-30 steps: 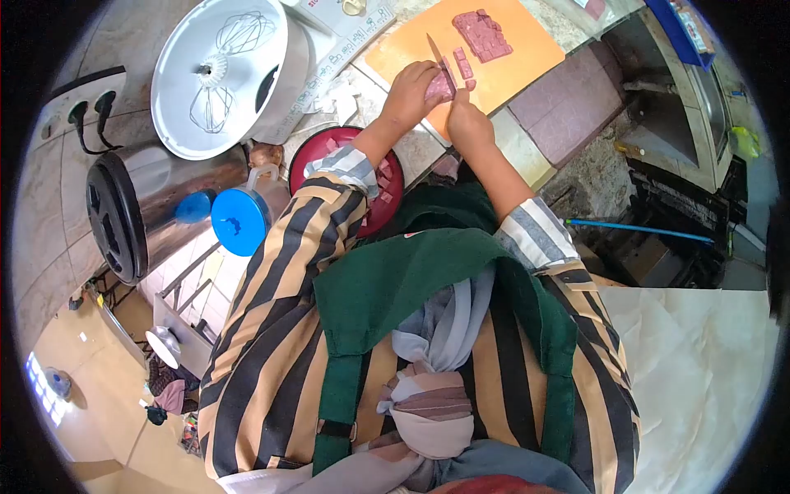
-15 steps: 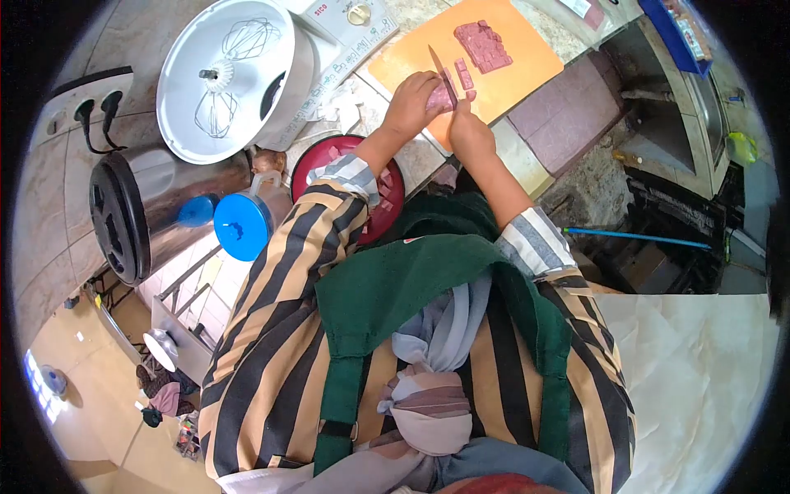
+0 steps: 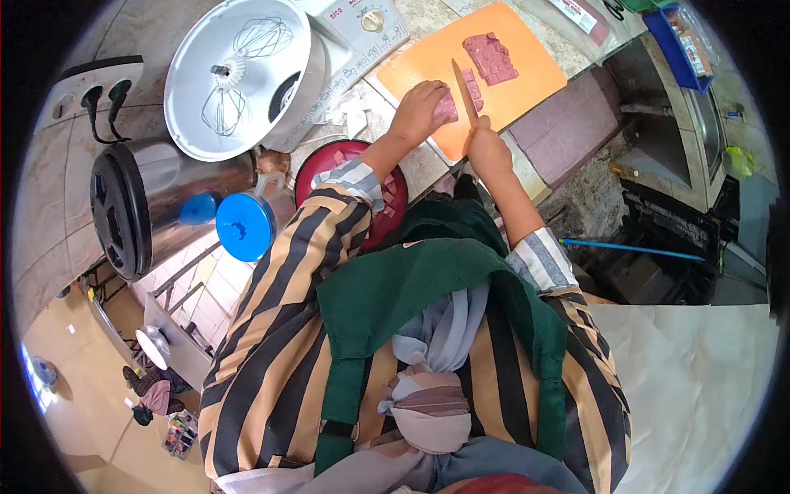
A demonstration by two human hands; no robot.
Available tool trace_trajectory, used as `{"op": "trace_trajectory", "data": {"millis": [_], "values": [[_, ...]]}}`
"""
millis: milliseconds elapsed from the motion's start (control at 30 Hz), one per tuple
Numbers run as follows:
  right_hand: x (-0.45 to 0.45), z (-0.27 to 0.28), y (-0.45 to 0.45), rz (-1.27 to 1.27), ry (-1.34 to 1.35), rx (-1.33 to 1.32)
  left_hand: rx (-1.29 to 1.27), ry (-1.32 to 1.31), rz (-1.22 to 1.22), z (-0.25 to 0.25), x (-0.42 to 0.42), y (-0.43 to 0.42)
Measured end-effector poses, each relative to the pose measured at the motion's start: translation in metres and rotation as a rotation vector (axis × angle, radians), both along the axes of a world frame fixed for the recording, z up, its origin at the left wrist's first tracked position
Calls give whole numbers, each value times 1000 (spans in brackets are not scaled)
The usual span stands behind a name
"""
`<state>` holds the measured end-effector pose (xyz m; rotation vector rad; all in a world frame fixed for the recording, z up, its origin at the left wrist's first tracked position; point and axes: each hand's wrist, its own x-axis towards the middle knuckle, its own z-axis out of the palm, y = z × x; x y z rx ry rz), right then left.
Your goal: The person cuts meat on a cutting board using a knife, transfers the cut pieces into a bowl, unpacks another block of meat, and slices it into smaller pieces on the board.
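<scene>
My left hand [image 3: 417, 114] curls over a block of pink meat [image 3: 447, 109] and presses it onto the orange cutting board [image 3: 535, 90]. In my right hand [image 3: 491, 153], a knife [image 3: 463, 89] is gripped by its handle, which the fingers hide. Its blade points toward the far side, between the block and a few cut meat pieces [image 3: 472, 84]. Whether the edge touches the board I cannot tell. Farther back on the board lies a slab of scored or diced meat [image 3: 492, 59]. Beneath my left forearm, a red bowl [image 3: 398, 199] holds several pink cubes.
At the left stands a white mixer bowl [image 3: 185, 99] with wire whisks, beside its control panel [image 3: 354, 41]. A steel container with a black lid [image 3: 115, 210] and a blue-lidded jug [image 3: 244, 226] stand nearer. A blue basket [image 3: 679, 49] sits far right.
My right hand and the knife have shifted right, away from the block and over to the cut pieces. My left hand stays on the block.
</scene>
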<state>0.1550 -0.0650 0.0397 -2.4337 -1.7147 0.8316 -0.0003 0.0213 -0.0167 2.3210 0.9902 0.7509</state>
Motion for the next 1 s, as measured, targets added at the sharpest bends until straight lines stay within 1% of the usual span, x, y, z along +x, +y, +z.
{"op": "trace_trajectory", "data": {"millis": [100,167,267,367,467,667,800,867,1000], "values": [[-3,11,4,9,4,8,-44,-51,9,6,-6,2],[-8,23,3,23,34,26,54,-90,31,5,-14,1],[-18,29,4,63,56,-30,24,-50,-25,5,-23,0],[-24,20,6,50,53,-51,45,-25,-28,10,-18,-1],[-26,20,9,42,47,-77,44,6,-41,-1,-15,3],[-23,30,13,82,53,-67,17,8,-45,0,-17,3],[-23,33,15,65,42,-105,29,13,-39,-4,-16,3],[-23,33,14,70,71,-87,13,-22,-54,-6,-17,4],[-25,13,17,71,67,-93,29,-34,-61,-9,-17,4]]}}
